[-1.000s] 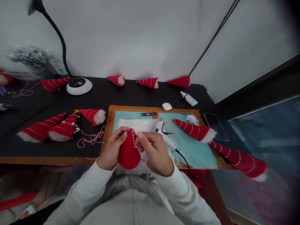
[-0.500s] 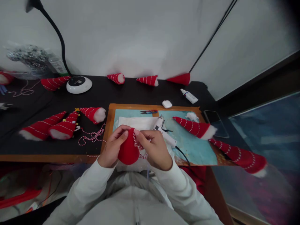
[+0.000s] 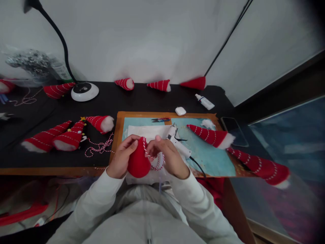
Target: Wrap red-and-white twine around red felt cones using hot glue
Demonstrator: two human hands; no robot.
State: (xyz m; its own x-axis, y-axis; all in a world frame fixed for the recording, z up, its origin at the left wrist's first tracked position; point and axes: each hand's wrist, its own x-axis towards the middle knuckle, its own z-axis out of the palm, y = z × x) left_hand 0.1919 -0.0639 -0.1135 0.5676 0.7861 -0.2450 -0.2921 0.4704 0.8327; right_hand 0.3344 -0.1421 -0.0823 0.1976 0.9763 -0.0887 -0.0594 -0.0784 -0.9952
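Note:
My left hand point(image 3: 121, 157) grips a plain red felt cone point(image 3: 139, 161) by its left side, thumb on the front and tip pointing up. A red-and-white twisted cord point(image 3: 145, 145) runs down from the cone's tip along its right side. Curled fingers of my right hand point(image 3: 169, 152) are on this cord beside the cone, with the thumb raised. Below them the cord hangs in loops. A white glue gun point(image 3: 179, 144) lies just beyond my right hand. Two striped red cones, one stuffed with white fluff point(image 3: 210, 135), lie farther right.
Several striped cones point(image 3: 47, 137) and loose cord point(image 3: 100, 147) lie at left. At the back stand a lamp base point(image 3: 85, 92) and more cones. Thread snips point(image 3: 160, 120), a white case point(image 3: 180, 111), a small bottle point(image 3: 204, 102) and a phone point(image 3: 235, 131) lie around the light-blue mat point(image 3: 215, 162).
My right thumb has lifted off the cone's tip, and my right fingers have slid down and right along the cord. My left hand keeps its hold on the cone.

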